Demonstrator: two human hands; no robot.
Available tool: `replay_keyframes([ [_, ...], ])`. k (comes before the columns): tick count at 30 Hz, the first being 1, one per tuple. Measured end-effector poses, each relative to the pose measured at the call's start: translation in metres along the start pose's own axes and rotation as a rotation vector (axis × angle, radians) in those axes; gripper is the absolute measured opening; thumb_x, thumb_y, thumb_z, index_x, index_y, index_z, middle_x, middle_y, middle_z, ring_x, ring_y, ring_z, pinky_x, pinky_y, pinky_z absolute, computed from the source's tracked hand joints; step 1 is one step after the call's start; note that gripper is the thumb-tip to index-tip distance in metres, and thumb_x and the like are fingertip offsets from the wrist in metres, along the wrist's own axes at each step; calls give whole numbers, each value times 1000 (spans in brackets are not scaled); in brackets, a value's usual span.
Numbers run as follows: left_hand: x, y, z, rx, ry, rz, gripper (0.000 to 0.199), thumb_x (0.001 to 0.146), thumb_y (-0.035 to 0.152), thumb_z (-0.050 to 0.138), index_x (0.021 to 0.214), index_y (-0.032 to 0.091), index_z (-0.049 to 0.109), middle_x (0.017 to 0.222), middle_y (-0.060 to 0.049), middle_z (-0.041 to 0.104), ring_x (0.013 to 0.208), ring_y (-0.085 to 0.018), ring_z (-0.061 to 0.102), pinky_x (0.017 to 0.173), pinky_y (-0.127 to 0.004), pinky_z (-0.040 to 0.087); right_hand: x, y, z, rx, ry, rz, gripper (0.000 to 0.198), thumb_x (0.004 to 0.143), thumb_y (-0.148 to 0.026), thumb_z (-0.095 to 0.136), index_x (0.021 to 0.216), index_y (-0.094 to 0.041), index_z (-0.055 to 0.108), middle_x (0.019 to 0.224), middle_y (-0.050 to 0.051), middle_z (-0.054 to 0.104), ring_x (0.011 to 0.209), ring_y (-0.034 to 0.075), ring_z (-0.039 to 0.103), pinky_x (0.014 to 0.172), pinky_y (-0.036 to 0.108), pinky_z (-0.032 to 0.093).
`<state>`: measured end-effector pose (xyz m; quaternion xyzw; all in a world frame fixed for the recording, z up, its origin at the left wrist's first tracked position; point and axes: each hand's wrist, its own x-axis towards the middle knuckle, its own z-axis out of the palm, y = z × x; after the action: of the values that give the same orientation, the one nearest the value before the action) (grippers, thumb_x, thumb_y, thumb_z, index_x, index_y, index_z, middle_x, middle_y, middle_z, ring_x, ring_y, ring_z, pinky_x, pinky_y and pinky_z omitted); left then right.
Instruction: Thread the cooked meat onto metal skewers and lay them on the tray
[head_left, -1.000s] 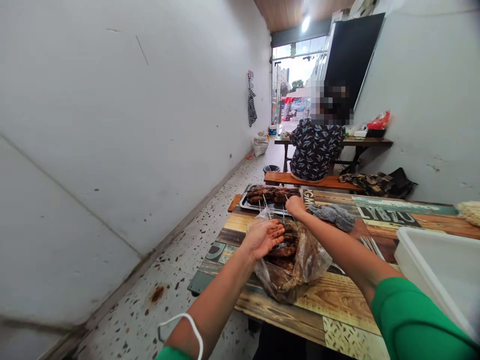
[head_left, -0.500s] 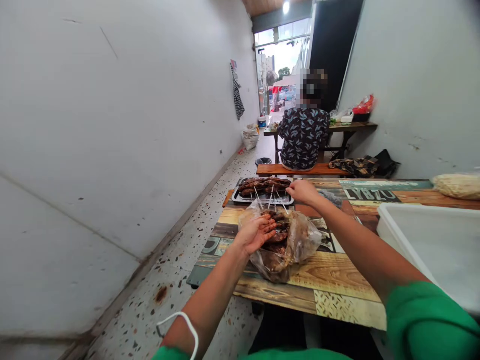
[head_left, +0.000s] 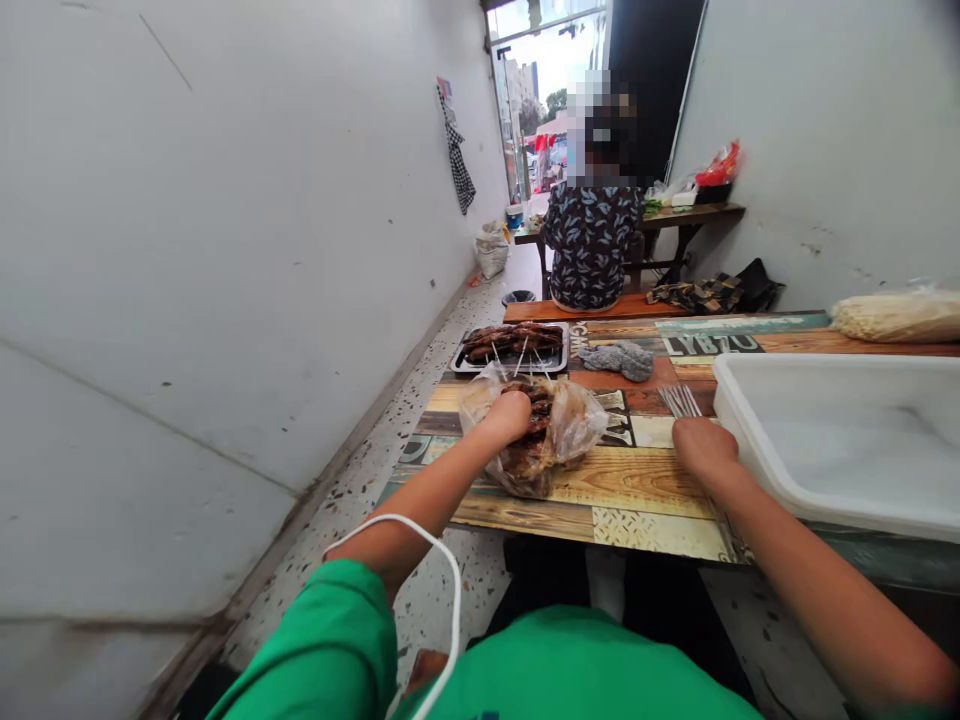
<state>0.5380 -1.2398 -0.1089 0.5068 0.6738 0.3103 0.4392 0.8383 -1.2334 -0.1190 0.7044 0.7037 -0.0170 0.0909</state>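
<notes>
My left hand reaches down into an open clear plastic bag of dark, sauced meat pieces. Its knuckles are bent and its fingertips are hidden among the meat. On the right, my right hand is closed over a bunch of thin metal skewers, whose ends fan out beyond it on the table. Behind the bag, a metal tray holds a pile of skewered dark meat, with several pale skewer ends pointing toward me.
A white plastic tub stands right of my right hand. A grey cloth lies behind the bag. At the back right is a bagged pale bundle. A person sits on a bench beyond the wood-patterned table.
My right hand has moved from the tray's corner back to the skewers beside the tub. My left hand has turned over from palm up and dipped into the bag. The view has tilted down.
</notes>
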Motion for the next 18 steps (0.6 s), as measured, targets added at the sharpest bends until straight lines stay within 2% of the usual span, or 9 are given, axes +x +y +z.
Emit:
replay_keyframes([
  [4,8,-5,-1,198,79,6,31,58,0,71,48,20,49,81,-18,65,127,-37,46,104,-37,36,4,0,-3,1,-2,-18,37,84,-1,41,98,-4,75,108,27,70,101,33,68,78,40,54],
  [8,20,-10,-9,338,87,-4,37,53,0,73,44,20,44,76,-16,64,122,-37,49,105,-39,34,7,-2,-6,12,-6,-20,38,83,-1,41,100,-7,75,106,23,72,103,32,68,79,38,54],
  [13,40,-15,-8,475,65,-36,28,49,3,76,49,20,54,70,-10,65,110,-34,57,99,-38,40,9,-1,-10,55,21,8,34,82,-4,44,97,-6,75,106,24,71,102,33,68,75,38,54],
  [18,51,-13,-5,501,29,-60,24,50,0,75,53,18,59,70,-11,66,104,-32,60,96,-37,43,1,0,-25,81,133,39,31,87,-14,45,100,-4,71,102,27,70,97,33,68,71,35,51],
])
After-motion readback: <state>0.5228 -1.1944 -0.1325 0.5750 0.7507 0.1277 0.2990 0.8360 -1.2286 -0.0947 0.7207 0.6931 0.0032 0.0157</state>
